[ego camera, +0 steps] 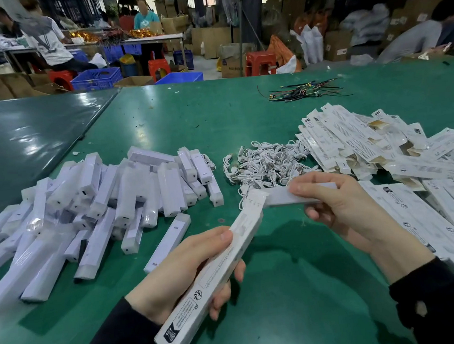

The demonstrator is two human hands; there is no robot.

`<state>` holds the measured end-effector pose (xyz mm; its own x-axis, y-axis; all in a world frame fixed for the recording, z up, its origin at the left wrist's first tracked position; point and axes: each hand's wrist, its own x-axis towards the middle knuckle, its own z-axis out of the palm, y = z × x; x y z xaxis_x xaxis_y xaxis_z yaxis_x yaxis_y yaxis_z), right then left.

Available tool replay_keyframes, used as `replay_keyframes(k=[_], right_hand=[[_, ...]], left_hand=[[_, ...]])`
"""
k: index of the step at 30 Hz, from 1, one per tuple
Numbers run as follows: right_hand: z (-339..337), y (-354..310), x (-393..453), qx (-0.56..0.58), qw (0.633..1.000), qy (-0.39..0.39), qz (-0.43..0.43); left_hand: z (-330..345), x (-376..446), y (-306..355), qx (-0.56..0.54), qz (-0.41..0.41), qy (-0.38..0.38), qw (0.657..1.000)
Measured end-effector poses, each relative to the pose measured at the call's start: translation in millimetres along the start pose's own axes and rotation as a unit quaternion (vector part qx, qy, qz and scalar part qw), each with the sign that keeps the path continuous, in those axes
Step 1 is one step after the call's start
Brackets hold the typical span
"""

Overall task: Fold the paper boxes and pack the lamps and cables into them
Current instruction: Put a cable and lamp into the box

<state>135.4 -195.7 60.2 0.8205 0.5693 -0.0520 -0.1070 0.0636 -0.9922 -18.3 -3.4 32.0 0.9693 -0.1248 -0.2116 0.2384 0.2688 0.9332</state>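
Packing station, head view. The left hand (174,279) holds an erected paper box (215,278), thumb on its upper face and fingers curled beneath, at about mid-length; the open end points up and away from the fingertips. The right hand (340,206) pinches a wrapped lamp (284,195) between thumb and curled fingers near its far end, so that the free end meets the mouth of the box, apparently at the start of insertion. Beyond the left fingers lies a heap of wrapped lamps (100,198); ahead of the right fingers, a tangle of white cables (268,163); to the right of that hand, a pile of flat unfolded boxes (381,146), all on the green table (284,289).

Handling, as judged: the box is light, thin card, and will crush or twist if squeezed, so hold it by its long edges. The lamp looks rigid and light; its glossy wrap may slip, so grip the sides firmly and keep it in line with the mouth.
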Motion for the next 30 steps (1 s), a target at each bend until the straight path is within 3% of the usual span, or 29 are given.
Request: replay_keyframes(k=[9, 15, 24, 30], right_hand=[[-3.1, 1.7, 0.2, -0.034, 0.999, -0.035, 0.016], [-12.3, 2.1, -0.3, -0.075, 0.990, -0.102, 0.058], [-19.6, 3.3, -1.4, -0.036, 0.969, -0.206, 0.132], [-21.1, 2.9, -1.2, -0.019, 0.967, -0.210, 0.141]], left_hand=[[-0.1, -0.8, -0.6, 0.009, -0.006, -0.056, 0.998], [-0.1, -1.4, -0.6, 0.030, -0.020, -0.122, 0.992], [0.9, -2.8, -3.1, 0.026, -0.048, -0.224, 0.973], [2.5, -3.5, -0.9, 0.029, -0.046, -0.209, 0.976]])
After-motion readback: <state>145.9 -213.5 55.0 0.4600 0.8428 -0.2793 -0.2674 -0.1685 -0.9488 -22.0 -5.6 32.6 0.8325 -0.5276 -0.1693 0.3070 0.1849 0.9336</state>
